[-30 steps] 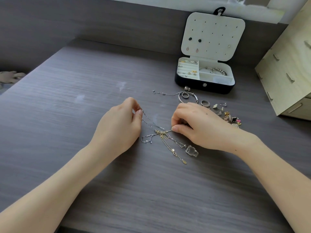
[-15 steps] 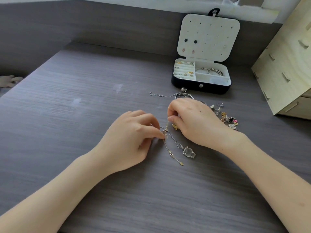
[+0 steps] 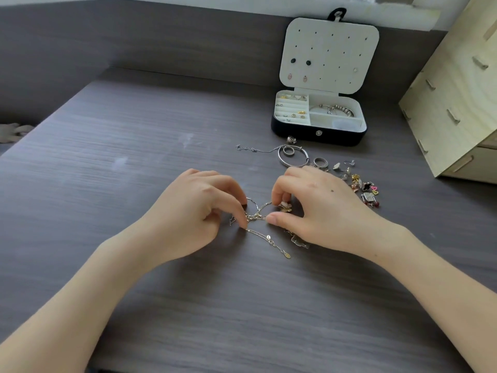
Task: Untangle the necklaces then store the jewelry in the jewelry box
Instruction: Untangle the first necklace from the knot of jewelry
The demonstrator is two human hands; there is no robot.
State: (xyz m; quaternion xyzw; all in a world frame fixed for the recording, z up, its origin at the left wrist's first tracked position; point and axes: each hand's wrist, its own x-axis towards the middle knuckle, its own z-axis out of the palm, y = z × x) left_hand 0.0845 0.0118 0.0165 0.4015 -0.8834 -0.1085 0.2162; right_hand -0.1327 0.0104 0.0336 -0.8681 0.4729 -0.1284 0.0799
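Note:
A knot of thin gold and silver necklaces [image 3: 256, 216] lies on the dark wood-grain table between my hands. My left hand [image 3: 199, 211] pinches the chains at the knot's left side with curled fingers. My right hand [image 3: 317, 211] pinches the chains on the right, beside a small flower pendant [image 3: 284, 207]. One gold chain with a small tag [image 3: 286, 255] trails toward me. A clear pendant [image 3: 300, 241] peeks out under my right hand. The black jewelry box [image 3: 318, 134] stands open at the back, its white lid upright with earrings pinned to it.
Loose jewelry lies in front of the box: a silver bangle [image 3: 293, 157], a ring [image 3: 320, 162], a thin silver chain [image 3: 250, 149] and a heap of small colourful charms [image 3: 365, 188]. A pale wooden drawer unit [image 3: 457, 98] stands at the right. A grey wall panel borders the table's back.
My left hand has moved right onto the knot and closed in on it. My right hand has shifted its pinch, and the clear pendant has slid partly under it.

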